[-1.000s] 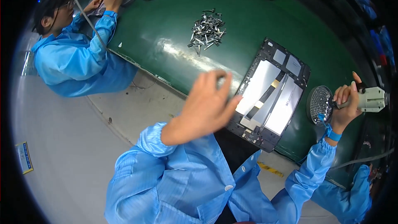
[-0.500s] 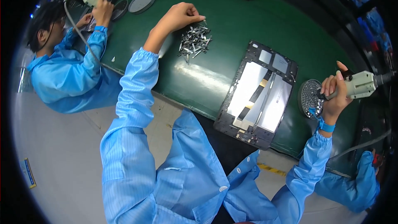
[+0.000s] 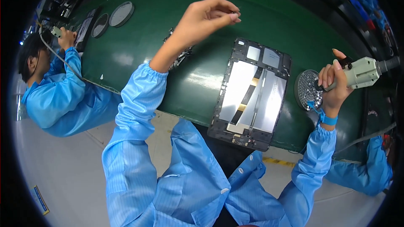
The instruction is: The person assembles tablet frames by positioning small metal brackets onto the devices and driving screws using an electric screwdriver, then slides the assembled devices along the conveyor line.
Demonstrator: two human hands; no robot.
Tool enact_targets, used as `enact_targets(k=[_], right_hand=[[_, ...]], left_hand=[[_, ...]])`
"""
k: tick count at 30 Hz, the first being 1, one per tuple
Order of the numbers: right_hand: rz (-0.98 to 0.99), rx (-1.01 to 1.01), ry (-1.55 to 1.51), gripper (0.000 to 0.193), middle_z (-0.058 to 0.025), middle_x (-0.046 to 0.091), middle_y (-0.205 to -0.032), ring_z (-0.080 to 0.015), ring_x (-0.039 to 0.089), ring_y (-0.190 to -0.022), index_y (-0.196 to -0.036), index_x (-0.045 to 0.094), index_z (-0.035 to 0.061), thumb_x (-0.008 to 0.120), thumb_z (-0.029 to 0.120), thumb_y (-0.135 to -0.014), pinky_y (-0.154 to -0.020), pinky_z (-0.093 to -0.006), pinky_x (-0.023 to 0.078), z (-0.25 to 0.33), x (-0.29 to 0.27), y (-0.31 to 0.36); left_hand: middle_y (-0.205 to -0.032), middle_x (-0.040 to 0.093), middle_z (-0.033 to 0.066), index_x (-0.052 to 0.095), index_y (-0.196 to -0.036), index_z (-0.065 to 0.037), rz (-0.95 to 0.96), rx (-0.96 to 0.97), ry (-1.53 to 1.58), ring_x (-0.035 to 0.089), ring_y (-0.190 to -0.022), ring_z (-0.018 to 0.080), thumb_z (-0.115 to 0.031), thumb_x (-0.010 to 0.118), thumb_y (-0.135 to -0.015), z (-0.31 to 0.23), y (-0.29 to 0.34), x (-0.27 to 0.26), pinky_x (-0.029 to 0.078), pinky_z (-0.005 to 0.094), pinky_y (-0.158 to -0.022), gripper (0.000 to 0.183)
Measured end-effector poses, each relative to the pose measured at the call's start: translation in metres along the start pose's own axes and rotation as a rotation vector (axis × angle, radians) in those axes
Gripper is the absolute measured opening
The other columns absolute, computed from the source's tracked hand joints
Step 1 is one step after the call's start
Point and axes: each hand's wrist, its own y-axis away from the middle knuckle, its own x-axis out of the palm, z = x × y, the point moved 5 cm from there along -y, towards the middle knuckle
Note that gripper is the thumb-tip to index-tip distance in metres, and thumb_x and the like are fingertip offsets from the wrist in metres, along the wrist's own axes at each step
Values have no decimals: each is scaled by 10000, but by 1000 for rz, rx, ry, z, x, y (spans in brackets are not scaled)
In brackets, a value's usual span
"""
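The open tablet [image 3: 251, 95] lies right of the middle. It looks thin and stiff — likely light, but easy to hurt — so hold its dark edges. Right hand [image 3: 335, 85], far right, grips a power screwdriver [image 3: 363, 73]. Left hand [image 3: 206, 20], top middle: fingers curled; can't tell if they pinch anything.

Green table [image 3: 143, 61], blue sleeves [image 3: 139, 94], black-and-silver tablet [image 3: 271, 101].
Below and right of the left hand [image 3: 208, 18], the tablet has a black frame [image 3: 219, 130], silver panels [image 3: 236, 82] and a gold-and-black strip [image 3: 248, 95]; behind that hand's wrist, the partly hidden pile [image 3: 183, 55] is black and silver. In the right hand [image 3: 336, 84], the tool [image 3: 364, 73] is pale grey-green; left of that hand, silver dots pattern the dish [image 3: 296, 95]; below it, the band [image 3: 328, 119] is bright blue. Fine lines stripe the left sleeve [image 3: 120, 159].
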Motion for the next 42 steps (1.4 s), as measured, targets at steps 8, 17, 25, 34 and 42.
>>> enact_targets(k=[8, 17, 25, 34, 42], right_hand=[[-8, -15, 25, 371, -5, 419, -553, -86, 405, -429, -1195, 570, -138, 582, 95, -907, -431, -265, 383, 1, 2, -2], [1, -18, 40, 372, -6, 407, -553, -91, 401, -430, -1193, 568, -145, 573, 93, -907, -434, -273, 382, 2, 4, 0], [15, -16, 22, 368, -5, 410, -555, -89, 399, -432, -1190, 575, -142, 574, 95, -908, -436, -274, 379, 0, 3, -1], [31, -38, 17, 349, -11, 414, -547, -97, 407, -425, -1172, 595, -139, 572, 91, -910, -429, -280, 376, 3, 3, -1], [36, -35, 13, 325, -21, 421, -541, -111, 410, -415, -1153, 596, -139, 574, 76, -910, -423, -286, 378, 6, 11, -2]], left_hand=[[-1028, 714, 171, 606, -1170, 59, -95, -80, -15, 709, -950, 213, -121, 622, -992, 26, 9, -7, 588, 312, -851, 254], [-1137, 727, 110, 743, -1094, 19, 100, -312, -144, 679, -981, 153, -210, 724, -920, 31, 18, 21, 526, 267, -885, 288], [-1011, 744, 111, 746, -1085, 20, 104, -329, -170, 678, -903, 145, -211, 732, -915, 35, 19, 22, 527, 251, -840, 287], [-987, 742, 110, 743, -1096, 15, 148, -316, -204, 685, -902, 157, -224, 727, -920, 41, 14, 20, 533, 259, -836, 297], [-963, 740, 94, 733, -1145, -7, 241, -307, -194, 642, -776, 124, -255, 713, -931, 41, 13, 18, 539, 241, -733, 328]])
